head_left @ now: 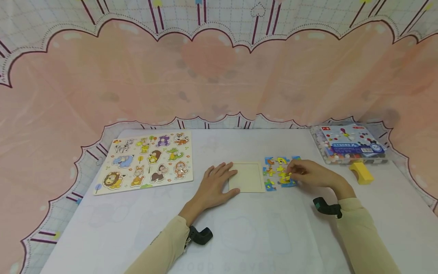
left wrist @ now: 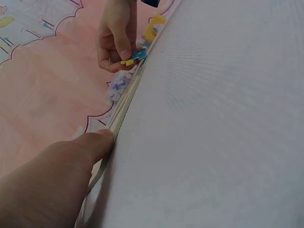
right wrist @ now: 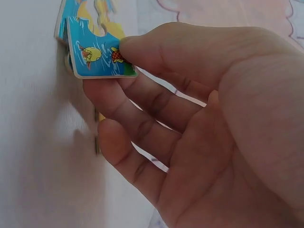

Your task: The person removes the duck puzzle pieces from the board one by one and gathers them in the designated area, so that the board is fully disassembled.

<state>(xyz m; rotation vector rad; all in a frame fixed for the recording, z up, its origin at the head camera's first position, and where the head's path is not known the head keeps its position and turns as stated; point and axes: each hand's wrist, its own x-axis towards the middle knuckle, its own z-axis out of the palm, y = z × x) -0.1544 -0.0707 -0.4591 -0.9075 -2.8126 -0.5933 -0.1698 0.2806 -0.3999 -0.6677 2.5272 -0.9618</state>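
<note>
My right hand (head_left: pixel 313 174) pinches a jigsaw piece (right wrist: pixel 95 59) between thumb and fingers. This corner piece is blue with small fish and some yellow, and it shows tilted up in the right wrist view. Under and beside that hand, several loose jigsaw pieces (head_left: pixel 270 185) in blue and yellow lie on the table. Flat on the table to their left is a pale wooden puzzle tray (head_left: pixel 247 190) with a raised rim. My left hand (head_left: pixel 215 185) rests at the tray's left side, fingers spread and fairly straight, its thumb (left wrist: pixel 99 144) touching the tray edge.
A wooden animal puzzle board (head_left: pixel 143 159) lies at the left. Toward the back right sits a clear plastic box (head_left: pixel 352 142) of small coloured parts, with a yellow arch block (head_left: pixel 361 173) in front. The white table (head_left: pixel 267 236) meets a pink patterned cloth (head_left: pixel 212 87) behind.
</note>
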